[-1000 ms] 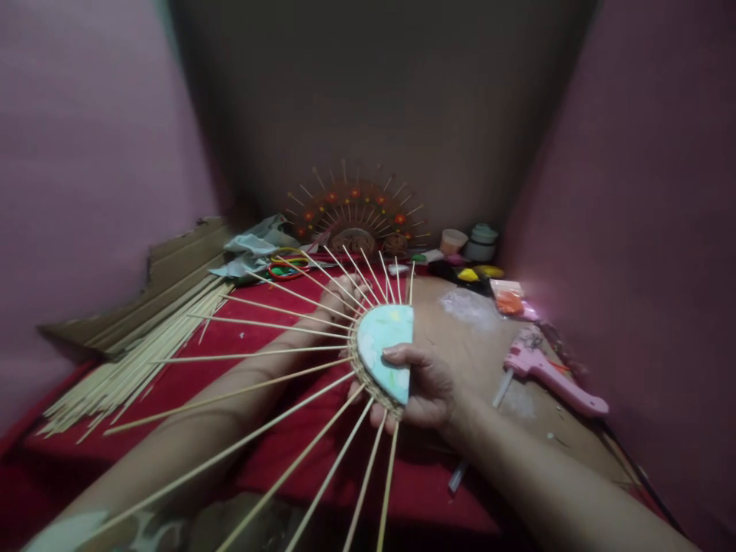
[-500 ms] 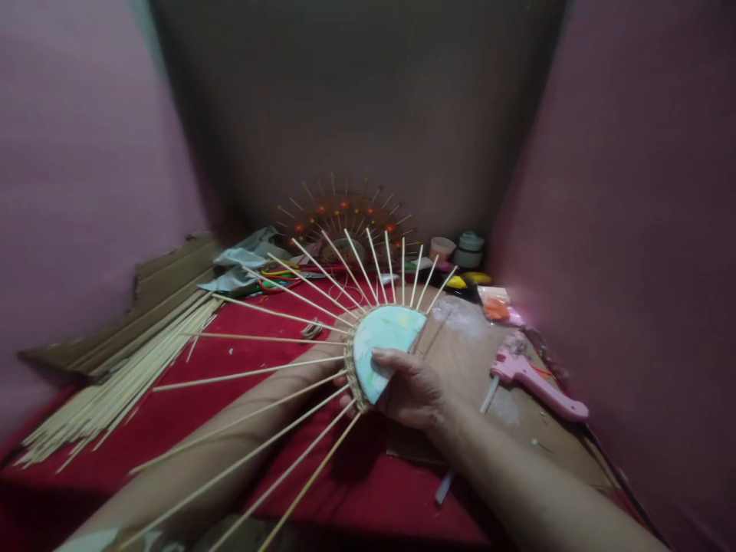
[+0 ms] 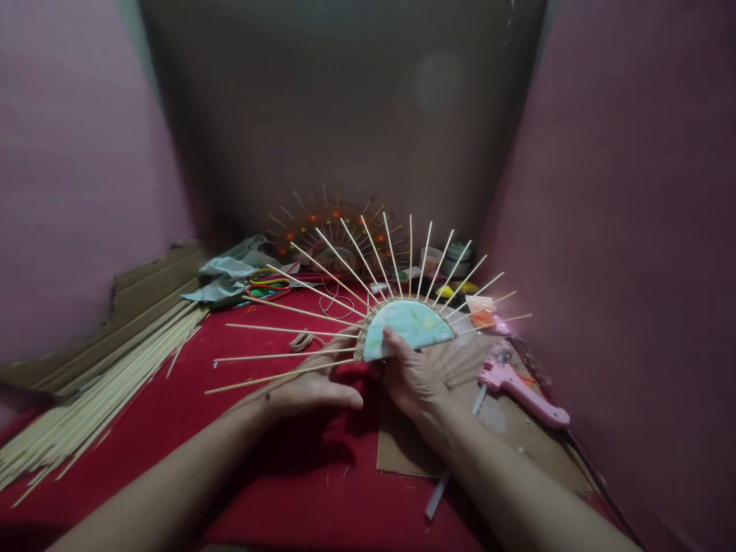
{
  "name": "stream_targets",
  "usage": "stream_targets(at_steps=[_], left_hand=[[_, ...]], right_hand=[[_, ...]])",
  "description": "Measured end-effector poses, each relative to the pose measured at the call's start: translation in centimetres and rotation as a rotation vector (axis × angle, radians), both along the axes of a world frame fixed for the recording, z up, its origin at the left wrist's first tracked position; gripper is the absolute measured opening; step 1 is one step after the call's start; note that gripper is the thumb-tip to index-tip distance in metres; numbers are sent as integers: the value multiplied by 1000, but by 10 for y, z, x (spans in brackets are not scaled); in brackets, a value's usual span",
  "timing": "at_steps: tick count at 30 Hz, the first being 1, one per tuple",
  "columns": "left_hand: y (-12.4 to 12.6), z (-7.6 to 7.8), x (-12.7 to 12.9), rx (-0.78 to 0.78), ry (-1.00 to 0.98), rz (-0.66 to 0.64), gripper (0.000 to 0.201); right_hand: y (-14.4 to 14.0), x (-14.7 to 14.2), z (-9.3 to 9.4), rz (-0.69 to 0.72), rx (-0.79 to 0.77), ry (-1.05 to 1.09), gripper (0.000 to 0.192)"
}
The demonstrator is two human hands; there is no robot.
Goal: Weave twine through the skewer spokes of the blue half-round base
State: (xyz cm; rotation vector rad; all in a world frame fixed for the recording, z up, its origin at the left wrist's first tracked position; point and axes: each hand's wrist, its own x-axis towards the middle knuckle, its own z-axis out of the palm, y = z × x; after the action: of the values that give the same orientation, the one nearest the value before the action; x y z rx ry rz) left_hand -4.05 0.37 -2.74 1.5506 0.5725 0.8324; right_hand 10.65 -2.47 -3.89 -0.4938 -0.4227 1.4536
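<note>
A pale blue-green half-disc (image 3: 411, 326) has thin wooden sticks (image 3: 304, 290) fanning out from its curved edge, where braided twine runs along. My right hand (image 3: 411, 376) grips the half-disc at its straight lower edge, thumb on the front face and fingers behind. Below the left-hand sticks is my left hand (image 3: 322, 383), its thumb stretched out and apart from the piece. The fingers of that hand reach up behind the sticks and are partly hidden; whether they touch the piece I cannot tell.
A bundle of loose sticks (image 3: 109, 391) lies left beside folded cardboard (image 3: 155, 287). A pink glue gun (image 3: 520, 387) rests on a cardboard sheet (image 3: 402, 445) at right. Twine (image 3: 302, 340), scissors (image 3: 267, 287) and a decorated stick fan (image 3: 336, 230) are farther back on red cloth (image 3: 299, 491).
The fan piece has turned clockwise, so its straight edge now faces down and its sticks point upward and sideways. My left hand has drawn back, its thumb now showing below the sticks.
</note>
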Motion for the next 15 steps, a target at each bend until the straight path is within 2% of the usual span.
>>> stream_targets(at_steps=[1,3,5,8,13,15], left_hand=[[-1,-3,5,10,9,15,65],[-2,-7,15,-57,-48,83,42],[-1,-7,22,-174,-159,97,24],[9,-3,18,-316,-342,81,24],[20,3,4,-381,-495,117,29],[15,3,7,-392,-531,109,30]], right_hand=[[0,-1,-1,-19,-2,-28,26],[-1,-1,-2,-27,8,-74,25],[-1,2,-2,43,24,-89,24],[2,10,2,184,46,-68,28],[7,12,4,31,58,-135,24],[4,2,3,42,54,-177,24]])
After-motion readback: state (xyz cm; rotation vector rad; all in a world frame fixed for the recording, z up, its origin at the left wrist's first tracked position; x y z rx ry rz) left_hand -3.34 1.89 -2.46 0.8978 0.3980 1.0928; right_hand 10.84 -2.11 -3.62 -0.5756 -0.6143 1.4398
